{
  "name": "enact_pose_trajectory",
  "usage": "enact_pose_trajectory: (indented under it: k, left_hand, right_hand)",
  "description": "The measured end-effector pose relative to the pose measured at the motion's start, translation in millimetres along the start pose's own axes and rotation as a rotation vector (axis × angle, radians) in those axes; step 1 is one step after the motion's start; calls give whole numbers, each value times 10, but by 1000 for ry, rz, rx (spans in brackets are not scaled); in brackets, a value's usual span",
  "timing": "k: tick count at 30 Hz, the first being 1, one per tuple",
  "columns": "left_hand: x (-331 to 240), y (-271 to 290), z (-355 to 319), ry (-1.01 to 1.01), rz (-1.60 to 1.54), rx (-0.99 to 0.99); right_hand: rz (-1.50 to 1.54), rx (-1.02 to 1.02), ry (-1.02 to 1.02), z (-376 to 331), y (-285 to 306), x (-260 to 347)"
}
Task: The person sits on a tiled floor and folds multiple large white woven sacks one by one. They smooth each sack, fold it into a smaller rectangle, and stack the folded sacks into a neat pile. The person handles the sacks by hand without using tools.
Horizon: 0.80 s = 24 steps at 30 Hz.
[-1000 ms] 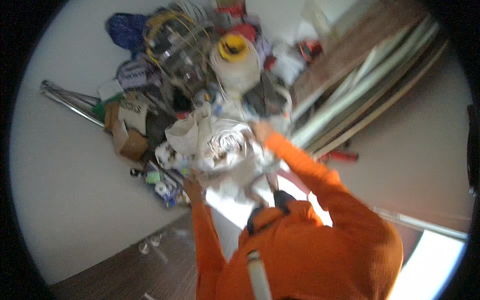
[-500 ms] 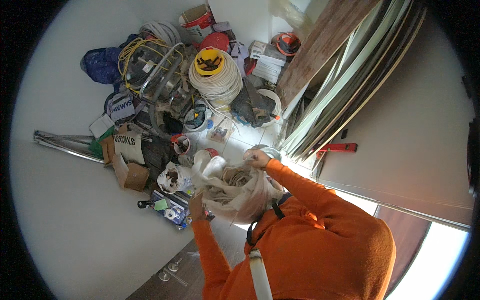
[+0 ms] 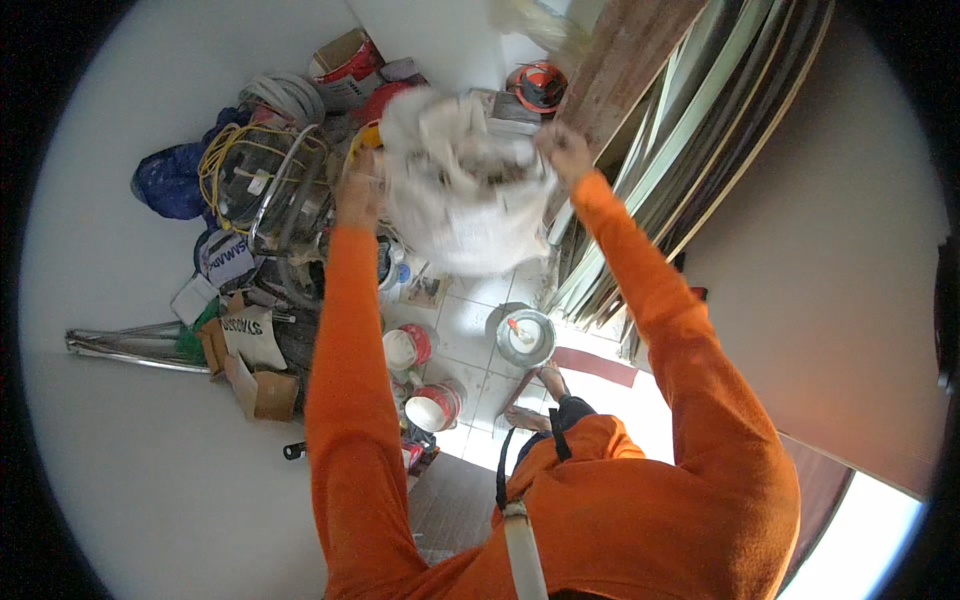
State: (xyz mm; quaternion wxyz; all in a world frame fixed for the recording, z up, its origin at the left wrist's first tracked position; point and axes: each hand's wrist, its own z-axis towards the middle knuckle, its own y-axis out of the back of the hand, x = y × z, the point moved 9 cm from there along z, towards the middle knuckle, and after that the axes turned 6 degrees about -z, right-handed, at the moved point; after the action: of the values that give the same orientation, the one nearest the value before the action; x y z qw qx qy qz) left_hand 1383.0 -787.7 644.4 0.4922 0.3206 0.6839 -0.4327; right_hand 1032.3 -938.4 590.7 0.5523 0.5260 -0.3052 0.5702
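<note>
Out in front of me a large whitish plastic sack (image 3: pixel 465 230) hangs above the floor, blurred by motion. Something light brown shows in its open top. My left hand (image 3: pixel 358 195) is closed at the sack's left edge, its fingers partly smeared. On the opposite side my right hand (image 3: pixel 567 155) grips the right edge, fingers bent. Both arms reach far forward in orange sleeves. The sack covers most of the coil of white cable and part of the yellow container (image 3: pixel 365 138) behind it.
On the tiles below stand a grey metal bucket (image 3: pixel 526 337) and two red-and-white pails (image 3: pixel 436 407). Left lie a machine with yellow cord (image 3: pixel 262 175), a blue bag (image 3: pixel 170 182) and cardboard boxes (image 3: pixel 272 394). Long strips and boards (image 3: pixel 690 150) lean at the right.
Both hands have carried the sack forward and up, away from my body, and my arms are now stretched out. The bucket, pails and my feet have come into view below.
</note>
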Motion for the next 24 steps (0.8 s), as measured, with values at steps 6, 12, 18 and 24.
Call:
enact_pose_trajectory:
  k: [6,12,18,24]
  left_hand:
    - [-940,-714,554,-408,-190,285]
    - [2154,98,-915,126,424,-175]
    - [3571,992,-5871,1032,364,-576]
    - [3190,633,-7029,1182,336,-621]
  right_hand:
    - [-399,-266,-153,1035,379,77]
    - [-867,209,-468,-718,703,-2862]
    - [-867,1172,-1090,-6200,1174,-2917]
    - [-717,1179,-1533,-7890,1923,-1737]
